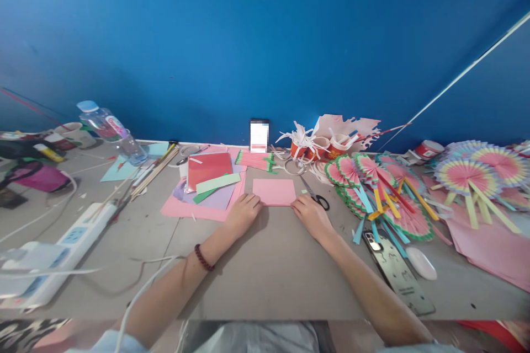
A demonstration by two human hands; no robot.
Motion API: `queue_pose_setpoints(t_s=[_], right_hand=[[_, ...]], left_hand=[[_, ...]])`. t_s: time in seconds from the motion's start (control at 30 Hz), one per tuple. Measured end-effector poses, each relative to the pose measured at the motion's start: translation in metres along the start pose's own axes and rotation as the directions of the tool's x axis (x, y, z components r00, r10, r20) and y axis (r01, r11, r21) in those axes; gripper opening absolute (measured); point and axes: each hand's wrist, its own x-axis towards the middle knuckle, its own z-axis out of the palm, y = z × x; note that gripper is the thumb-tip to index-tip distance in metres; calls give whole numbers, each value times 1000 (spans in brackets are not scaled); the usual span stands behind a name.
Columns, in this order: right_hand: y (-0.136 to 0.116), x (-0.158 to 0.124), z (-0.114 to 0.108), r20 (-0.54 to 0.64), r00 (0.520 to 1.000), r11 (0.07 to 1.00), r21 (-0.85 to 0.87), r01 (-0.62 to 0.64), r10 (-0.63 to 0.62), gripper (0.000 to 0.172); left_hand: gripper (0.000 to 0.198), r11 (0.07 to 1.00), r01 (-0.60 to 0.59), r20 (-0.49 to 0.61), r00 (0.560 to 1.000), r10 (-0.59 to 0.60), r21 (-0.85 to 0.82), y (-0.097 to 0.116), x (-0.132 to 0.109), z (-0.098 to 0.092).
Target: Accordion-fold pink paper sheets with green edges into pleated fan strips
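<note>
A pink sheet of paper point(274, 191), possibly folded, lies flat on the grey table in front of me. At its lower left corner, my left hand point(244, 209) has its fingers bent together on the paper's edge. My right hand point(312, 214) grips the lower right corner the same way, fingertips close together. Black-handled scissors point(321, 201) lie just beyond my right hand. Left of the paper is a pile of coloured sheets with a red packet point(209, 170) and green strips on top. Behind it rests a pink-and-green pleated paper point(254, 160).
A phone point(259, 136) stands against the blue wall. Red cups point(318, 147) hold paper strips. Pleated paper fans point(467, 176) and a patterned phone point(401, 276) lie to the right. At left are a power strip point(78, 242), its cables and a tilted bottle point(111, 129).
</note>
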Motion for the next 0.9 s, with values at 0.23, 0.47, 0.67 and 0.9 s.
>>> queue_pose_setpoints(t_s=[0.23,0.47,0.67,0.9], right_hand=[[-5,-2,4,-8,1000,995,-103,-10,9,18],[-9,-2,3,1,1000,986,-168,-22,23,15],[-14,-3,-1,77,996,976,-218,-25,43,15],[-30,-5,-8,180,978,957,-287,-47,102,23]], left_hand=[[15,997,-19,93,996,13,71,3,-2,-4],[14,992,-24,143,990,6,126,6,-3,-5],[15,988,-19,164,986,-6,153,10,-3,-7],[17,988,32,244,968,-68,149,21,-2,-11]])
